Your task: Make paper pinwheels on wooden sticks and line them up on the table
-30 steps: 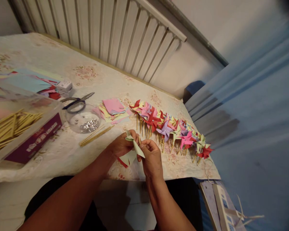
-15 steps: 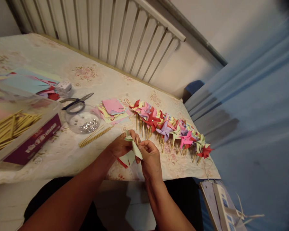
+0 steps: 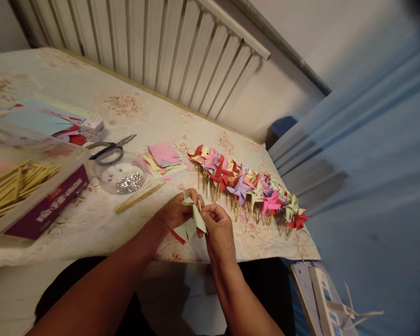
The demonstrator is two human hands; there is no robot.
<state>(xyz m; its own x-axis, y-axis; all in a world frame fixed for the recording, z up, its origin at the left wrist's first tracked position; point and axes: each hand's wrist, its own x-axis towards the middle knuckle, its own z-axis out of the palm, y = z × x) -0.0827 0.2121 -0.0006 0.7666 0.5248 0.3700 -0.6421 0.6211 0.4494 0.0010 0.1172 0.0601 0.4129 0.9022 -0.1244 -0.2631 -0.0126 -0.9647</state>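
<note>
Close together at the table's front edge, both hands work on a pale green paper pinwheel (image 3: 198, 220) with partly folded blades. My left hand (image 3: 178, 211) is closed on its left side, fingers curled behind the paper. From the right, my right hand (image 3: 219, 228) pinches at its middle, where the tip of a thin wooden stick (image 3: 199, 204) shows between the hands; the rest of the stick is hidden. Below the hands lies more pale green paper with a red strip (image 3: 178, 237). A few loose wooden sticks (image 3: 138, 198) are left of my left hand.
Finished pinwheels (image 3: 241, 189) stand in rows at right. Behind my hands are stacked paper squares (image 3: 164, 156). A clear round dish (image 3: 103, 179) of silvery pins, scissors (image 3: 108, 150), a small white box (image 3: 92, 125) and a plastic bin (image 3: 73, 156) of sticks occupy the left.
Hardly anything differs. Both hands keep the same grip on the pale green pinwheel, whose front blade has shifted very slightly.
</note>
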